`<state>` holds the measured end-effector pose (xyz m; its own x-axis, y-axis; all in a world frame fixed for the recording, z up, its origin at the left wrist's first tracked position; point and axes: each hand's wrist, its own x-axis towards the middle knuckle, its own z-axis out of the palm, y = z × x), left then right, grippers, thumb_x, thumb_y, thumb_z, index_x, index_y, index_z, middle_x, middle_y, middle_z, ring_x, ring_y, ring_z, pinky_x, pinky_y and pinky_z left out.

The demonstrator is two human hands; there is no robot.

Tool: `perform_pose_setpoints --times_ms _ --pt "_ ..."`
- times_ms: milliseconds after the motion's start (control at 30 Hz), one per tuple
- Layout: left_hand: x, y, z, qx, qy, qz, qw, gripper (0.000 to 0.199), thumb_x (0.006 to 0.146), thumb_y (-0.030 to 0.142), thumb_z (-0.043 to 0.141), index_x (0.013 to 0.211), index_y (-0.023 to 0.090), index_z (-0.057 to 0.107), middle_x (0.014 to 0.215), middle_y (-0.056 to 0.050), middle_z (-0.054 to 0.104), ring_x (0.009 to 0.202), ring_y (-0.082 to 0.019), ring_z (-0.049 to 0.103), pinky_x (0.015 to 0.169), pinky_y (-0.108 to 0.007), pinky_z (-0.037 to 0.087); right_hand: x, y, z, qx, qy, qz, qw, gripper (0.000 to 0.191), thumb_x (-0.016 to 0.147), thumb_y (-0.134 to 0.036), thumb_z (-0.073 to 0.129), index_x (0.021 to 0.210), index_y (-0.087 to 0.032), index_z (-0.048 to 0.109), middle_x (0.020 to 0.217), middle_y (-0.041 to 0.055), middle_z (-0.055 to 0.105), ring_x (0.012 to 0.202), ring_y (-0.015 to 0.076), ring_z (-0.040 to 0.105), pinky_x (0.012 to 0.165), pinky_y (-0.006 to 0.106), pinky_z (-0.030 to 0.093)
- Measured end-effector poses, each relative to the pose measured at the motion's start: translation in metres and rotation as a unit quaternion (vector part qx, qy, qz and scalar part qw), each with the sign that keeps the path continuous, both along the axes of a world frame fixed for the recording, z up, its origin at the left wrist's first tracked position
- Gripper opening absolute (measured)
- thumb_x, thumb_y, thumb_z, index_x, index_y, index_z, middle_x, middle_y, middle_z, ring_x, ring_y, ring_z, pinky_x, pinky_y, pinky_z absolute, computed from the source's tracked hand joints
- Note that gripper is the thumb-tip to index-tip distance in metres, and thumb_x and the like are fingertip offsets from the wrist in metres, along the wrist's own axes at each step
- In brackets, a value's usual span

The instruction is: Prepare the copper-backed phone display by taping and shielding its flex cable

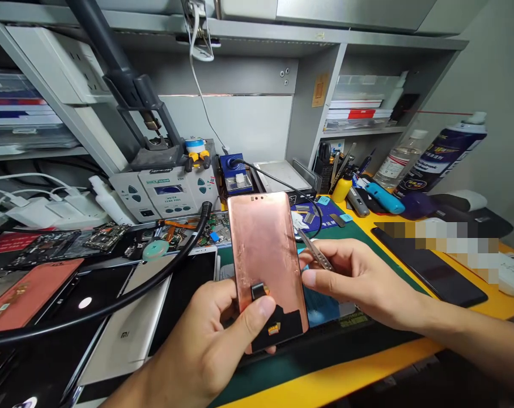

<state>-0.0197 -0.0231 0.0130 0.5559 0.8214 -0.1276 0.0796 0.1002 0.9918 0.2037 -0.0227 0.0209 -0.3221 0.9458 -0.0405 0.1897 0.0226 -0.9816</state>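
My left hand [226, 334] grips a phone display panel [265, 243] by its lower left edge, thumb across the front. The panel stands nearly upright, its copper-coloured back towards me. Near its bottom are black tape and a small flex connector [274, 328]; part of the flex is under my thumb. Between the thumb and fingers of my right hand [354, 277] is a pair of metal tweezers [318, 253], pointing up and left past the panel's right edge. I cannot tell whether the tweezer tips touch anything.
Several phones lie at the left, one a pale Mi phone [127, 328]. A black hose [154, 289] runs from the hot air station [167, 190]. Behind stand a soldering station [235, 173] and circuit boards [214, 229]. At right are a black phone [427, 266] and a spray can [444, 150].
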Motion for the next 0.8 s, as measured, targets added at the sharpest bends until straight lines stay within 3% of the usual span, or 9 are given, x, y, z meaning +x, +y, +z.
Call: perform_pose_setpoints --times_ms 233,433,600,800 --pt "0.0 0.001 -0.001 0.021 0.02 -0.013 1.0 0.034 0.09 0.045 0.056 0.08 0.016 0.069 0.073 -0.003 0.064 0.065 -0.013 0.054 0.055 -0.02 0.045 -0.002 -0.001 -0.003 -0.004 -0.018 -0.021 1.0 0.036 0.083 -0.05 0.068 0.074 -0.016 0.057 0.065 -0.0035 0.04 0.058 0.0102 0.034 0.05 0.024 0.03" --pt "-0.006 0.003 -0.008 0.057 0.074 -0.049 0.994 0.034 0.094 0.045 0.05 0.081 0.016 0.063 0.072 -0.001 0.057 0.064 -0.012 0.047 0.055 -0.02 0.04 -0.001 -0.001 -0.008 -0.013 -0.014 -0.02 1.0 0.042 0.084 -0.04 0.071 0.065 -0.019 0.04 0.063 -0.0067 0.028 0.058 0.0089 0.022 0.051 0.026 0.019" --pt "-0.01 0.004 -0.016 0.072 0.088 -0.051 0.992 0.036 0.095 0.046 0.047 0.081 0.016 0.062 0.073 -0.001 0.055 0.064 -0.012 0.046 0.056 -0.021 0.04 -0.001 -0.001 -0.005 -0.017 -0.033 -0.018 0.999 0.036 0.091 -0.042 0.062 0.069 -0.017 0.049 0.065 -0.0053 0.032 0.059 0.0094 0.024 0.052 0.027 0.02" --pt "-0.009 0.006 -0.015 0.091 0.096 -0.058 0.99 0.037 0.095 0.046 0.047 0.082 0.015 0.063 0.074 -0.001 0.055 0.065 -0.012 0.047 0.057 -0.021 0.041 -0.003 -0.003 -0.004 -0.008 -0.02 -0.02 1.0 0.036 0.092 -0.031 0.059 0.064 -0.018 0.041 0.062 -0.0063 0.028 0.058 0.009 0.022 0.05 0.026 0.019"
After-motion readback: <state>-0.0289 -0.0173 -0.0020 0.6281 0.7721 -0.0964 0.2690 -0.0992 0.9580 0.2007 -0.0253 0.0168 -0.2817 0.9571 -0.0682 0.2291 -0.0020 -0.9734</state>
